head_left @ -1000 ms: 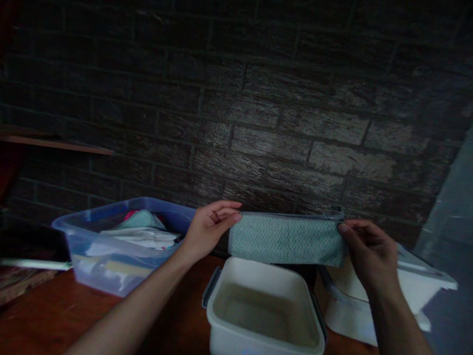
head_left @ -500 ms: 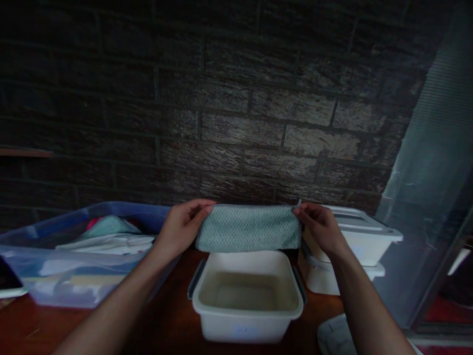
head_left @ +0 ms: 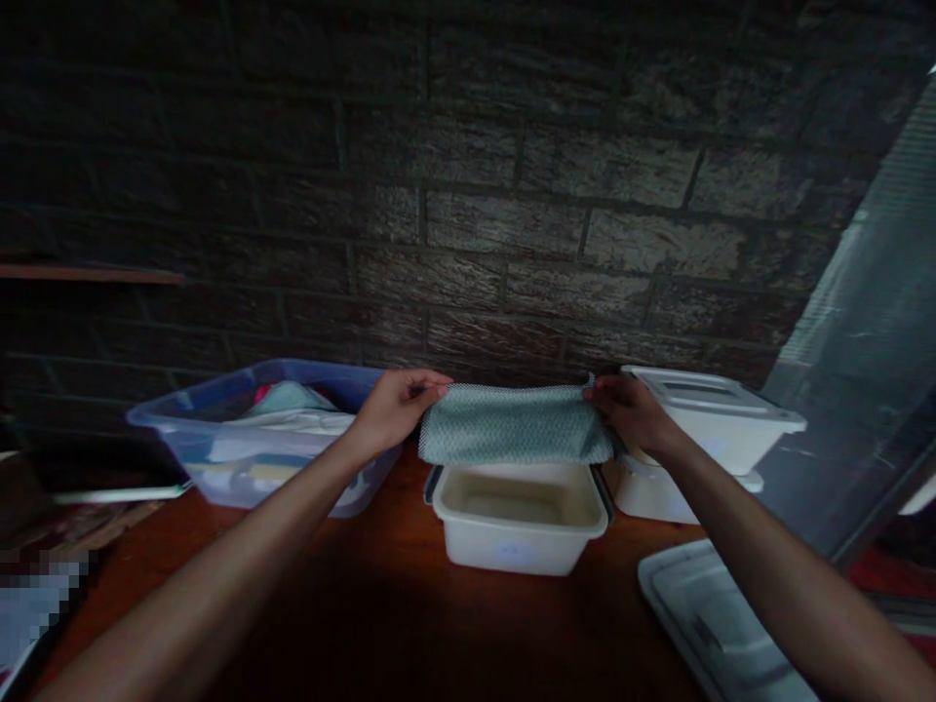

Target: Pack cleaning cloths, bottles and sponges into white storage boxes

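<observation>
Tub front: a broad stretch of open bench (head_left: 409, 624) leads up to the white tub (head_left: 512, 548), between the two forearms.
Tub mouth: reachable from above at the front; the cloth (head_left: 516, 429), held out between left hand (head_left: 402, 402) and right hand (head_left: 627, 411), screens the back.
Left side: a narrow gap, then the clear bin (head_left: 249, 478).
Right side: stacked boxes (head_left: 721, 439) stand just beside; a lid (head_left: 721, 619) lies nearer, partly under the forearm.
Behind: brick wall (head_left: 468, 224) blocks passage.
</observation>
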A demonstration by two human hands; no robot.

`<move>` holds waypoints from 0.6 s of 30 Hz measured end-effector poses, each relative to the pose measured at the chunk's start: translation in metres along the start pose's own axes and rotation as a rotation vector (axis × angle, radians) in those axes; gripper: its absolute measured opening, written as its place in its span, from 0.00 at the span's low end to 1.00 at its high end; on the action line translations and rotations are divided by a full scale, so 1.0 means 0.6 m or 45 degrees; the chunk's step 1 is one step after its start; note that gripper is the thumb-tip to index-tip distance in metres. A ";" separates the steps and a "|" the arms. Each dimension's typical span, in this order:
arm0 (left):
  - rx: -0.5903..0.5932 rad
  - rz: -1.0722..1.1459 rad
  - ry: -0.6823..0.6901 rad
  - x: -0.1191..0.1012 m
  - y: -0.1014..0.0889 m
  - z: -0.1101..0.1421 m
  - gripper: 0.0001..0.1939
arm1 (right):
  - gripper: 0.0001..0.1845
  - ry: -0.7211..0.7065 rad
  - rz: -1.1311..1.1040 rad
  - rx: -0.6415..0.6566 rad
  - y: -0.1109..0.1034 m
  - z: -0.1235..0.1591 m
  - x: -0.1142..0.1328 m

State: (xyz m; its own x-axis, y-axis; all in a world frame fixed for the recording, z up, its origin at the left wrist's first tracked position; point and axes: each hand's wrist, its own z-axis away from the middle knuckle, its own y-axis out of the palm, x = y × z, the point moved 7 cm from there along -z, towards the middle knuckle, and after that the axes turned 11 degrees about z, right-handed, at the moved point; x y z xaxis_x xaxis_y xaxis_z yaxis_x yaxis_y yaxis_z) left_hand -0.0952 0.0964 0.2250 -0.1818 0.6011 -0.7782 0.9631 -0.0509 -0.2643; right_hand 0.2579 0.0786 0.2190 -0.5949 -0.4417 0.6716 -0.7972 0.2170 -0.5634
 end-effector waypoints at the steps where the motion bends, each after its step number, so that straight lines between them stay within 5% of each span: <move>1: 0.042 0.001 -0.006 0.005 0.010 0.005 0.18 | 0.23 0.023 0.021 0.023 0.006 0.008 -0.005; 8: 0.350 -0.253 0.021 0.037 0.076 0.003 0.15 | 0.16 0.186 0.181 0.285 0.047 0.039 -0.025; 18: 0.575 -0.524 0.030 0.081 0.159 0.000 0.12 | 0.14 0.256 0.562 0.597 0.118 0.038 -0.037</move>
State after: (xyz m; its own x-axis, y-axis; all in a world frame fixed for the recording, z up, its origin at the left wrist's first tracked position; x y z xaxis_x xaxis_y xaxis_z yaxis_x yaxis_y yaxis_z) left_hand -0.0123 0.1210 0.1618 -0.5119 0.6605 -0.5493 0.6341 -0.1408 -0.7603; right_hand 0.2169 0.0841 0.1535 -0.8984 -0.2179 0.3813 -0.3727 -0.0811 -0.9244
